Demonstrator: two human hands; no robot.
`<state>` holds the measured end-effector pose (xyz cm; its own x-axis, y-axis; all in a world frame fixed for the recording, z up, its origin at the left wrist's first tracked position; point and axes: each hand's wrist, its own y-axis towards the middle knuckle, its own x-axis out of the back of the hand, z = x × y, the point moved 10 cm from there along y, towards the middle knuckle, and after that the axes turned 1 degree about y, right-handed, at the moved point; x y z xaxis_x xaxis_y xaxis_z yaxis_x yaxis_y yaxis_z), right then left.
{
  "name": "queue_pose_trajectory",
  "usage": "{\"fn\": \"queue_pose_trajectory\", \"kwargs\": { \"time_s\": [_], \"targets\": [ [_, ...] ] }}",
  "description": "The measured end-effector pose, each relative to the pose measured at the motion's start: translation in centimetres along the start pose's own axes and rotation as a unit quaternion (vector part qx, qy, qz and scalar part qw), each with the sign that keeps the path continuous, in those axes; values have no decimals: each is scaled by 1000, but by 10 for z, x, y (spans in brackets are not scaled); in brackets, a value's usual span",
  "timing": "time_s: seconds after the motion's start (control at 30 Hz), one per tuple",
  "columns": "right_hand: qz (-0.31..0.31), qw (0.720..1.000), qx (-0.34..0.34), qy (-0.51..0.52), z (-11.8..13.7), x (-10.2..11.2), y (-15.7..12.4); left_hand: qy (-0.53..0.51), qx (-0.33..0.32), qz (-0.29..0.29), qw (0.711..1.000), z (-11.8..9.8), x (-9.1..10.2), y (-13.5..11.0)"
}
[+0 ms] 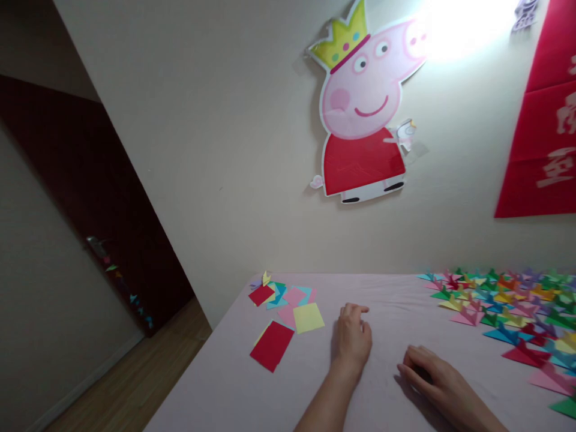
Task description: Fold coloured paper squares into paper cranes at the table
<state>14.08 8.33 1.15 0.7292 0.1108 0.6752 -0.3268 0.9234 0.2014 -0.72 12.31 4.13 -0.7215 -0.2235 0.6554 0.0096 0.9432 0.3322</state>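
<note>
My left hand (353, 336) rests on the pale pink tabletop with its fingers loosely bent. The index finger points to the right, apart from the thumb, and nothing shows between them. Nearest to it is a yellow paper square (309, 318) on its left. To the right, my right hand (427, 375) is curled, thumb and fingers drawn together, with no object visible in it. Farther left lies a red paper sheet (272, 346) on top of a lighter one. Pink, blue and red squares (294, 296) overlap behind it.
Rows of colourful folded paper cranes (508, 306) cover the table's right side. A small yellow folded piece (266, 278) stands at the far left corner. A pig-shaped poster (364, 108) and a red banner (540, 132) hang on the wall. A dark door (112, 210) is at left.
</note>
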Motion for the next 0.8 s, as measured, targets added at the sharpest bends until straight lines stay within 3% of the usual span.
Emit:
{"fn": "queue_pose_trajectory", "kwargs": {
  "time_s": [0.1, 0.2, 0.3, 0.4, 0.53, 0.8],
  "targets": [
    [2, 1000, 3, -9, -1, -1, 0, 63, 42, -26, 997, 40, 41, 14],
    [-3, 1000, 10, -9, -2, -2, 1, 141, 84, -39, 986, 91, 95, 24],
    [-15, 1000, 13, -9, -2, -2, 1, 226, 135, -48, 963, 142, 153, 25],
    [-21, 1000, 8, -14, 1, 0, 1, 295, 168, -39, 940, 179, 191, 22],
    [-16, 999, 2, -33, 9, 4, -1, 343, 166, 3, 925, 203, 199, 22],
    [-12, 999, 1, -50, 16, 9, -2, 378, 161, 56, 910, 214, 174, 35]
  ]
}}
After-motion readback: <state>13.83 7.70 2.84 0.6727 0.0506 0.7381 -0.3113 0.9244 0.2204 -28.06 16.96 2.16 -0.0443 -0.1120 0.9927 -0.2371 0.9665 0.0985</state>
